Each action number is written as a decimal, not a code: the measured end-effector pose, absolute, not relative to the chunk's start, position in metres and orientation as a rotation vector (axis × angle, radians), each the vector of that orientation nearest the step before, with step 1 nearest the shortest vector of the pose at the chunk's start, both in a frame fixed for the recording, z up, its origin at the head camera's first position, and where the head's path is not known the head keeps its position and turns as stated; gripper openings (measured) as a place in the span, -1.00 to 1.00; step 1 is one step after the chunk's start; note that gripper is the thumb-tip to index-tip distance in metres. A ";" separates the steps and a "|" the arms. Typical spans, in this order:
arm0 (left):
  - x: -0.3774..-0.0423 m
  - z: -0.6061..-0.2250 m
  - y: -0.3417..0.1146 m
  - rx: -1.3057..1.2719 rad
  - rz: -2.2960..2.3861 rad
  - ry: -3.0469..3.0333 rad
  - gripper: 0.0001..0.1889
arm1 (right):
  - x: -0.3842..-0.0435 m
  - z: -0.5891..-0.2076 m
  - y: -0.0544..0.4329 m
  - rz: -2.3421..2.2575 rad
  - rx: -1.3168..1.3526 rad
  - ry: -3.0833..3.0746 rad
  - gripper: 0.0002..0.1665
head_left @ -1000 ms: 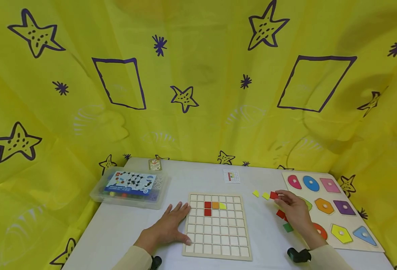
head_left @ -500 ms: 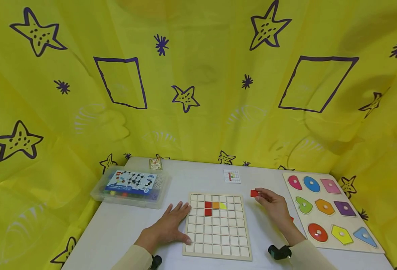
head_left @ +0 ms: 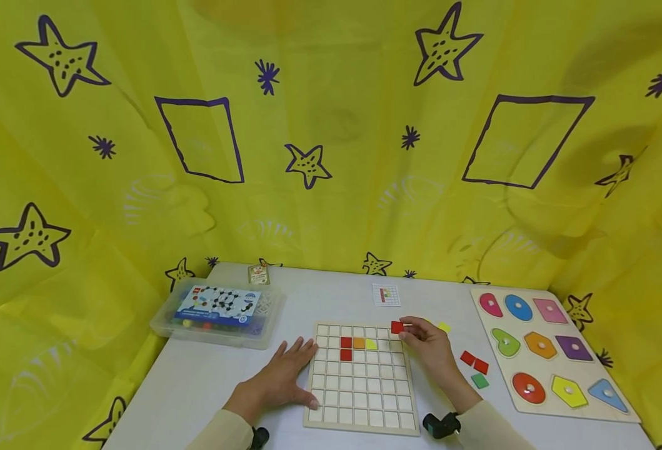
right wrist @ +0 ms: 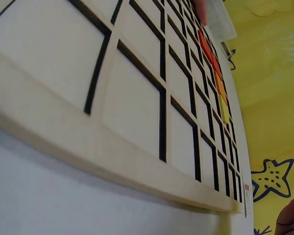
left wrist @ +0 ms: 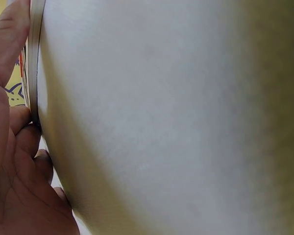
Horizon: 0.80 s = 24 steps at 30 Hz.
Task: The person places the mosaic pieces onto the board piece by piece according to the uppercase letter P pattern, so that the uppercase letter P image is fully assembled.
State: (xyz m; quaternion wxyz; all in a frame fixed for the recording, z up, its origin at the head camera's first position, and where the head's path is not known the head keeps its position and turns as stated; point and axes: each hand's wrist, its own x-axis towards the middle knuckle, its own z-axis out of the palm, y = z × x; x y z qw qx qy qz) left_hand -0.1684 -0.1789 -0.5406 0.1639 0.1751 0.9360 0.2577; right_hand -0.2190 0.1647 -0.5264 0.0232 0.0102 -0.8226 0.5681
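A wooden grid board (head_left: pixel 364 430) lies on the white table, with two red square tiles, an orange tile (head_left: pixel 359 343) and a yellow tile (head_left: pixel 371 344) set in its cells. My left hand (head_left: pixel 280 380) rests with spread fingers against the board's left edge; the left wrist view shows its thumb and fingers at the frame. Above the board's upper right corner, my right hand (head_left: pixel 433 350) pinches a red square tile (head_left: pixel 397 327) between thumb and fingertips. That tile is out of sight in the right wrist view, where the board's near corner (right wrist: pixel 137 171) fills much of the picture.
Right of the board lie two red tiles (head_left: pixel 474 362), a green tile (head_left: pixel 479 380) and yellow pieces (head_left: pixel 444 327). A knobbed shape puzzle (head_left: pixel 539 369) sits at the right, a plastic box (head_left: pixel 218 312) at the left. A printed pattern card (head_left: pixel 386 295) lies behind the board.
My right hand has picked the red tile from the loose pieces and carried it left to the board's upper right corner. The left hand has stayed in place.
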 end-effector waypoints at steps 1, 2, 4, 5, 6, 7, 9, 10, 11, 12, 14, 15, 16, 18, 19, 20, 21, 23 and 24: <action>-0.169 -0.541 -0.179 0.500 0.734 2.670 0.29 | -0.218 -0.527 0.163 1.764 0.035 -2.543 -0.62; -0.169 -0.541 -0.179 0.500 0.733 2.671 0.29 | -0.218 -0.527 0.161 1.767 0.036 -2.541 -0.62; -0.169 -0.542 -0.179 0.506 0.735 2.674 0.29 | -0.217 -0.527 0.156 1.757 0.035 -2.542 -0.63; -0.169 -0.542 -0.180 0.508 0.738 2.675 0.29 | -0.216 -0.527 0.154 1.754 0.033 -2.542 -0.64; -0.169 -0.542 -0.180 0.512 0.739 2.676 0.29 | -0.215 -0.528 0.153 1.742 0.038 -2.543 -0.64; -0.169 -0.542 -0.180 0.514 0.743 2.676 0.29 | -0.214 -0.528 0.151 1.739 0.033 -2.542 -0.64; -0.169 -0.542 -0.179 0.514 0.747 2.676 0.29 | -0.213 -0.530 0.147 1.743 0.036 -2.532 -0.65; -0.168 -0.541 -0.179 0.514 0.749 2.676 0.29 | -0.212 -0.530 0.146 1.759 0.037 -2.525 -0.65; -0.168 -0.541 -0.179 0.512 0.750 2.675 0.29 | -0.211 -0.531 0.145 1.772 0.039 -2.519 -0.65; -0.168 -0.541 -0.179 0.509 0.751 2.674 0.29 | -0.211 -0.532 0.143 1.777 0.050 -2.514 -0.65; -0.168 -0.541 -0.179 0.504 0.754 2.671 0.30 | -0.209 -0.533 0.141 1.819 0.046 -2.506 -0.66; -0.168 -0.541 -0.179 0.499 0.757 2.669 0.30 | -0.209 -0.534 0.140 1.832 0.044 -2.508 -0.66; -0.168 -0.541 -0.179 0.495 0.757 2.667 0.30 | -0.208 -0.534 0.139 1.844 0.041 -2.513 -0.66; -0.169 -0.540 -0.179 0.492 0.760 2.665 0.30 | -0.206 -0.535 0.136 1.858 0.043 -2.522 -0.67; -0.169 -0.540 -0.179 0.492 0.760 2.666 0.30 | -0.206 -0.535 0.134 1.870 0.037 -2.526 -0.66; -0.168 -0.540 -0.179 0.489 0.758 2.665 0.30 | -0.205 -0.536 0.132 1.879 0.041 -2.528 -0.66; -0.168 -0.540 -0.179 0.491 0.760 2.666 0.30 | -0.204 -0.537 0.130 1.883 0.051 -2.528 -0.66; -0.168 -0.540 -0.179 0.495 0.763 2.667 0.29 | -0.202 -0.538 0.125 1.900 0.069 -2.521 -0.67; -0.167 -0.540 -0.179 0.498 0.764 2.667 0.29 | -0.201 -0.538 0.123 1.907 0.079 -2.519 -0.68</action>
